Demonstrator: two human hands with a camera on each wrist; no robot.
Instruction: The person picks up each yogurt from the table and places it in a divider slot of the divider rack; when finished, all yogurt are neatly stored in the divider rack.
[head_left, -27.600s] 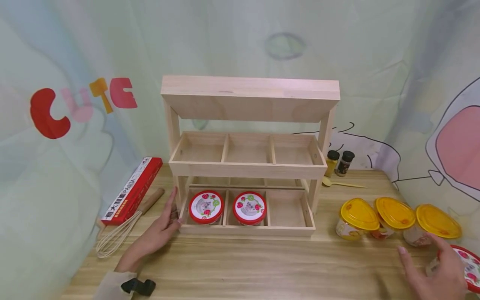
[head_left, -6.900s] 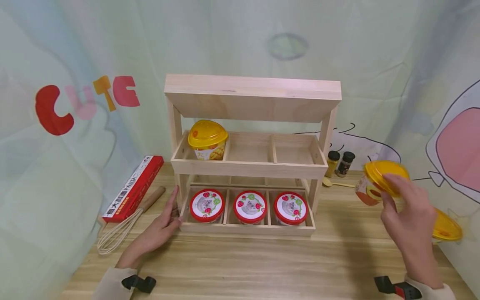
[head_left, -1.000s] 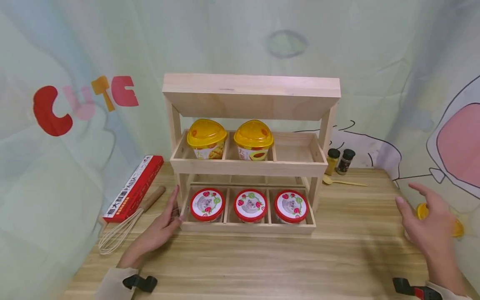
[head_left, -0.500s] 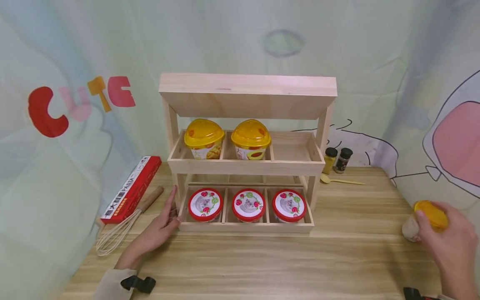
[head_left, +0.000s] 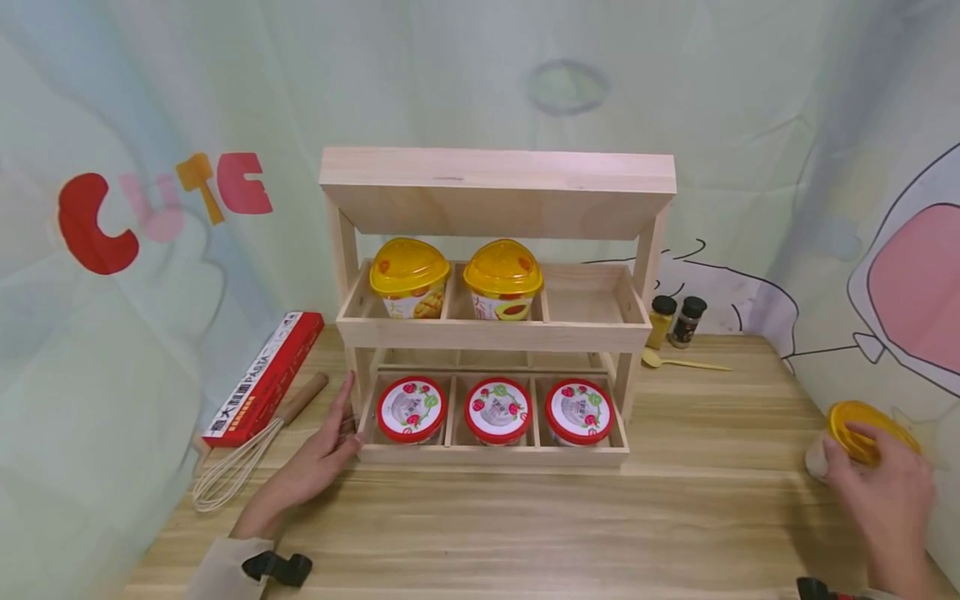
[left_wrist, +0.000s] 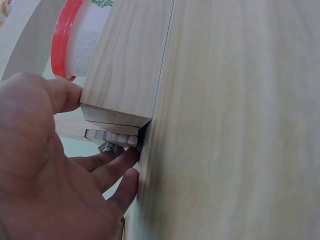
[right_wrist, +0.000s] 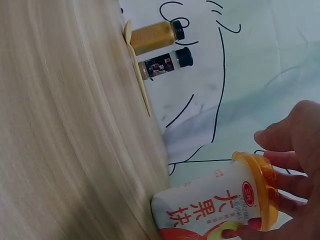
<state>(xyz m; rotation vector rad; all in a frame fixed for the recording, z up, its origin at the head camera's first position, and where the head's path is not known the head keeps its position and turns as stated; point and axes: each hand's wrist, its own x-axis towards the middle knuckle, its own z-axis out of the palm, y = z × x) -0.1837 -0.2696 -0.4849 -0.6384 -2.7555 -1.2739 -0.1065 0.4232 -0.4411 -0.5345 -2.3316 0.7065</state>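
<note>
At the right end of the table, my right hand [head_left: 885, 492] grips a yogurt cup with a yellow lid [right_wrist: 210, 200]. Its thumb presses the cup's near side, and other fingers reach behind the lid. Whether the base touches the table I cannot tell. My left hand [head_left: 322, 462] holds the lower left corner of the two-tier wooden rack [head_left: 495, 335], thumb on the front corner and fingers at the side, near a bolt [left_wrist: 111, 147]. Two yellow-lidded yogurt cups [head_left: 409, 279] fill the upper tier's left and middle compartments. Red-lidded tubs [head_left: 412, 410] occupy each lower front compartment.
A red pasta box [head_left: 262, 379] and a whisk [head_left: 258, 446] lie left of the rack. Behind its right side stand two spice jars [head_left: 687, 322], with a wooden spoon [head_left: 686, 362] before them. A printed curtain [head_left: 450, 83] encloses the table.
Over the whole span, a third red-lidded tub and two yellow-lidded cups came onto the rack. In the last second, my right hand has closed onto the remaining yogurt cup; my left hand stays put.
</note>
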